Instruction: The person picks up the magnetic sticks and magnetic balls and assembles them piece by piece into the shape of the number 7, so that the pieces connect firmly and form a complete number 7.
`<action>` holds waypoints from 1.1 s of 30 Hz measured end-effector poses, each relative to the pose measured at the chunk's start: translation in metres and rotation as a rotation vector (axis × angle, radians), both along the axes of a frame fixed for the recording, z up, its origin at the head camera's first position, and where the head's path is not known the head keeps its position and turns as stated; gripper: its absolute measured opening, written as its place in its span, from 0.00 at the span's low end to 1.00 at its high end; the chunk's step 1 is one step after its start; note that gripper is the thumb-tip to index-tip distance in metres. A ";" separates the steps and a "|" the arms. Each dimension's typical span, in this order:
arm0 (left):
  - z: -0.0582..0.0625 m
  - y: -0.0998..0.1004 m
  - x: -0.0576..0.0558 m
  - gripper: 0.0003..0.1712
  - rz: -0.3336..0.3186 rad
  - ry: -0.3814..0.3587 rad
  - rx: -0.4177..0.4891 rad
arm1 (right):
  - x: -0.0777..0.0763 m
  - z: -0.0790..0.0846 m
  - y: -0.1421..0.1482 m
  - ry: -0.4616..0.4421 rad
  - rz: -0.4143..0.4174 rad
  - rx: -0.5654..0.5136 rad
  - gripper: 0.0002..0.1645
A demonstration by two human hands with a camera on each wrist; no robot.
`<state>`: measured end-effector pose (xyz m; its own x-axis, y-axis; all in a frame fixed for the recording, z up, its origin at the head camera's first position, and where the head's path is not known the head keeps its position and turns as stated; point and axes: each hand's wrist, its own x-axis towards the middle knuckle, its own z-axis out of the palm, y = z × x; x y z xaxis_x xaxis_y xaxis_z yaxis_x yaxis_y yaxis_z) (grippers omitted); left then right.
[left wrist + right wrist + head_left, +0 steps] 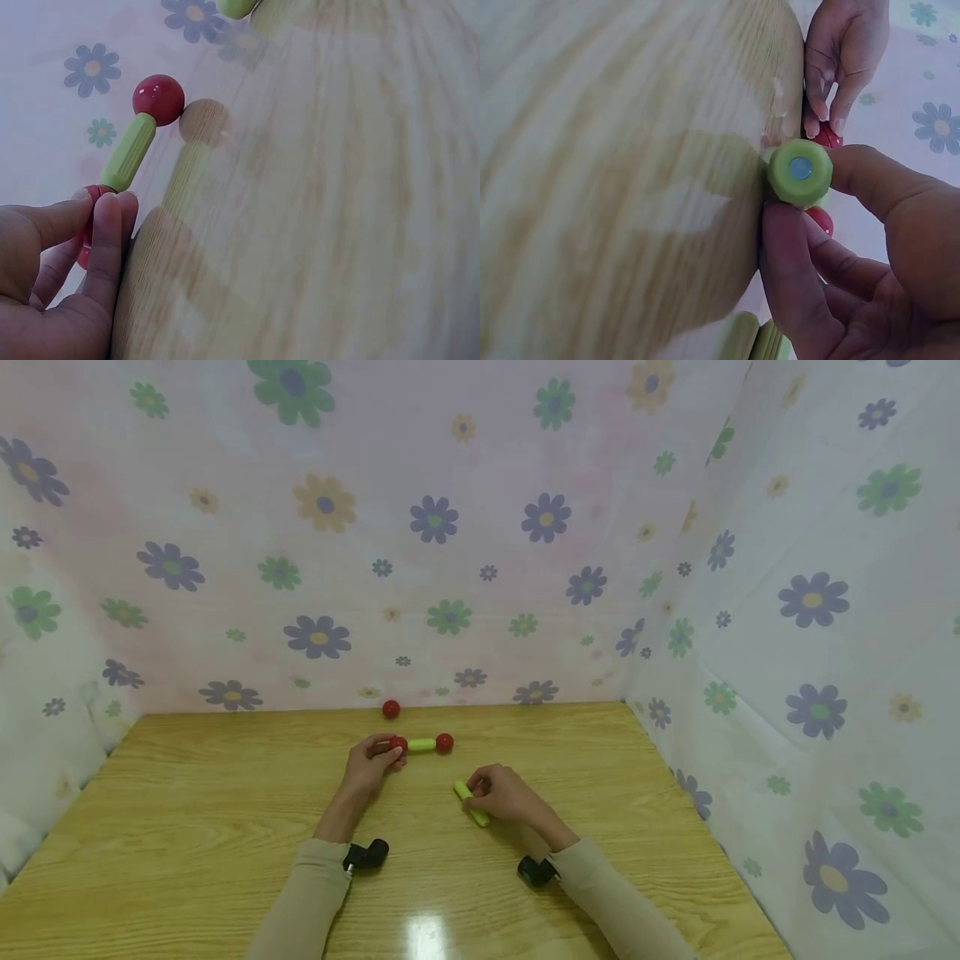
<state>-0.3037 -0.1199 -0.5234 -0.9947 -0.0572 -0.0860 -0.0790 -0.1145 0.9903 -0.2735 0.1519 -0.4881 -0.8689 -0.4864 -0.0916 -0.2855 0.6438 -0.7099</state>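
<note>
Thumb and fingers of my left hand [367, 767] pinch a red ball [398, 744] at the left end of a short green rod [422, 744]. A second red ball [445, 742] sits on that rod's right end, so the three form a dumbbell shape. My right hand [508, 795] pinches another green rod [462, 791], held slanting, nearer to me and to the right. In the right wrist view, this rod's end [814, 187] faces the camera and shows a round grey-blue disc [800, 169] in its middle. My fingers partly cover the pinched ball.
A loose red ball [391, 709] lies at the back edge of the wooden table [210, 827], near the flowered cloth wall [480, 643]. Another cloth wall [750, 652] borders the right side. Part of a further green piece [769, 341] shows at the right wrist view's lower edge.
</note>
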 end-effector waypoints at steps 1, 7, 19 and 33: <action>0.001 0.000 0.000 0.23 -0.001 -0.002 0.001 | 0.000 0.000 0.000 -0.004 -0.002 0.000 0.13; 0.002 0.000 0.000 0.23 -0.004 -0.014 0.003 | -0.004 -0.001 -0.001 -0.055 -0.030 -0.015 0.15; 0.001 0.000 0.002 0.24 -0.008 -0.022 0.013 | -0.004 -0.010 -0.002 -0.283 -0.093 -0.175 0.22; 0.002 0.000 0.002 0.25 -0.009 -0.026 0.001 | 0.000 -0.012 -0.006 -0.338 -0.148 -0.287 0.24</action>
